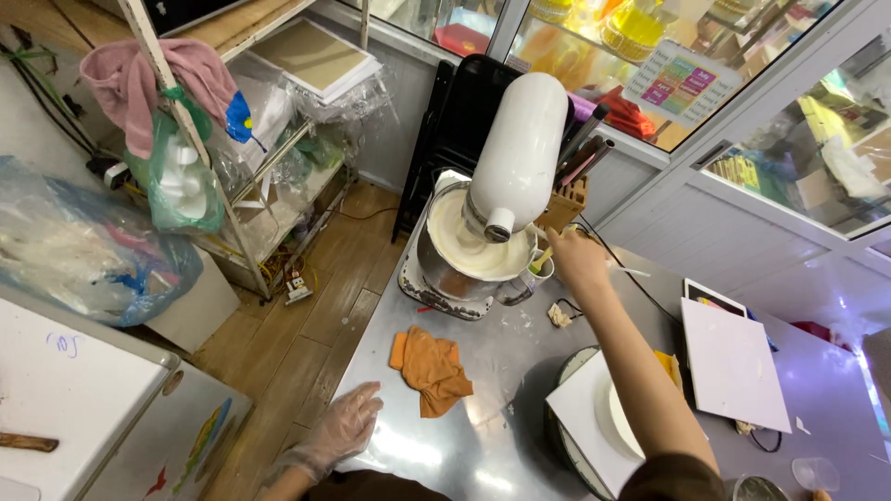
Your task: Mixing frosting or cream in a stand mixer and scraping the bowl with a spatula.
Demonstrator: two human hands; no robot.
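While we are leaning over the steel worktop (483, 408), our gloved left hand (345, 429) is resting spread flat at its near left edge, holding nothing. Our bare right hand (577, 258) is reaching to the far edge beside the white stand mixer (506, 186); we cannot tell its grip. An orange cloth (429, 366) is lying between.

Single head camera looks steeply down, close over the steel table (483, 408)
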